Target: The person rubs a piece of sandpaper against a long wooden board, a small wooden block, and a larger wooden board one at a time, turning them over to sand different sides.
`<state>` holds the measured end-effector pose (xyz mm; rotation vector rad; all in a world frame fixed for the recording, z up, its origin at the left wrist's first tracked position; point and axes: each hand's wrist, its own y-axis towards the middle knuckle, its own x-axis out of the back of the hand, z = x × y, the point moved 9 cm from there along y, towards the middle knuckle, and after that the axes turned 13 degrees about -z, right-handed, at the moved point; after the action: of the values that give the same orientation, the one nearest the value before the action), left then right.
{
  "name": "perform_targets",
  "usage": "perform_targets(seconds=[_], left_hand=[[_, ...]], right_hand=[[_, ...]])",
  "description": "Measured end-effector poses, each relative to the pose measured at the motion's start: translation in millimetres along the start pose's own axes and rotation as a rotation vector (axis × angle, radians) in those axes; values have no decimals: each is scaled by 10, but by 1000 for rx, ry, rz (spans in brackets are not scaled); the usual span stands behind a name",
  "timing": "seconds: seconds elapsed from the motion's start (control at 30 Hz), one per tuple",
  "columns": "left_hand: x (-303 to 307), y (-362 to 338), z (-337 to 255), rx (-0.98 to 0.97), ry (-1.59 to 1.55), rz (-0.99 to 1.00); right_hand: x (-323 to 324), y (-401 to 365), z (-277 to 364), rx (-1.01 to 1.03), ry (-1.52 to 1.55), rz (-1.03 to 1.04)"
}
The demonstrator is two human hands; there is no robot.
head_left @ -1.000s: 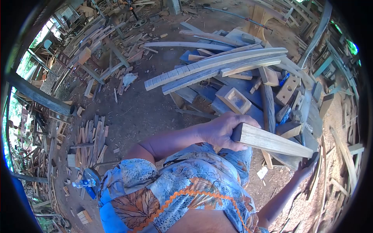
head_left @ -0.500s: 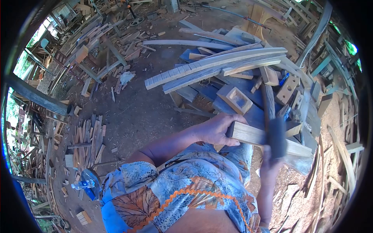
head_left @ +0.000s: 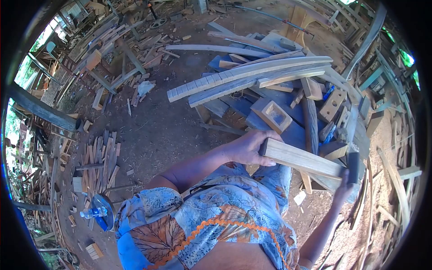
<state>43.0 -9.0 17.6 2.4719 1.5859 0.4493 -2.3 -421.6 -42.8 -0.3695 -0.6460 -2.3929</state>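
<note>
My left hand (head_left: 254, 148) is wrapped round the near end of a squared piece of wood (head_left: 303, 156), which slants down to the right over the low worktop. At its far end, my right hand (head_left: 344, 186) grips a dark, rectangular sanding block (head_left: 353, 167) resting against the wood. The block's underside is hidden. Just beyond the piece lies a hollow wooden box frame (head_left: 272, 115), and a wood block with round holes (head_left: 333, 104) sits farther right.
Long slats, one a notched strip (head_left: 216, 82), are heaped on the worktop (head_left: 288, 103). A stool (head_left: 105, 204) with a plastic bottle (head_left: 93, 213) stands at left, near a stack of offcuts (head_left: 101, 157). Shavings and scrap boards (head_left: 396, 180) cover the ground at right.
My right hand has slid the sanding block rightward along the wood, from its middle to its far end. My left hand keeps its hold on the near end.
</note>
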Motion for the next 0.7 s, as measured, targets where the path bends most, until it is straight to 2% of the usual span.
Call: perform_targets(seconds=[0.03, 0.1, 0.13, 0.2, 0.23, 0.3, 0.33, 0.37, 0.43, 0.47, 0.6, 0.63, 0.7], left_hand=[[4, 3, 23, -4, 7, 1], [19, 5, 30, -8, 14, 2], [29, 1, 69, 47, -10, 6], [34, -27, 136, 105, -32, 11], [65, -38, 213, 122, -14, -16], [108, -61, 352, 143, 5, -37], [135, -69, 425, 148, 62, -34], [162, -78, 492, 153, 120, -32], [207, -92, 612, 183, 162, -31], [236, -101, 673, 206, 204, -35], [249, -131, 860, 248, 266, -15], [259, -130, 892, 239, 243, -36], [231, -127, 923, 232, 205, -32]], right_hand=[[164, 187, -190, -94, -6, -27], [462, 510, -645, -281, -241, -135], [473, 546, -694, -282, -241, -135], [469, 579, -706, -350, 65, -222], [411, 553, -670, -354, 66, -223], [351, 517, -533, -271, 7, -274], [335, 526, -525, -321, -255, -157], [303, 507, -512, -328, -258, -157], [289, 490, -403, -211, -348, -198], [284, 551, -406, 206, -282, -377], [217, 301, 3, 36, -445, -257], [236, 267, 58, 91, -343, -306], [263, 335, -168, 142, -326, -366]])
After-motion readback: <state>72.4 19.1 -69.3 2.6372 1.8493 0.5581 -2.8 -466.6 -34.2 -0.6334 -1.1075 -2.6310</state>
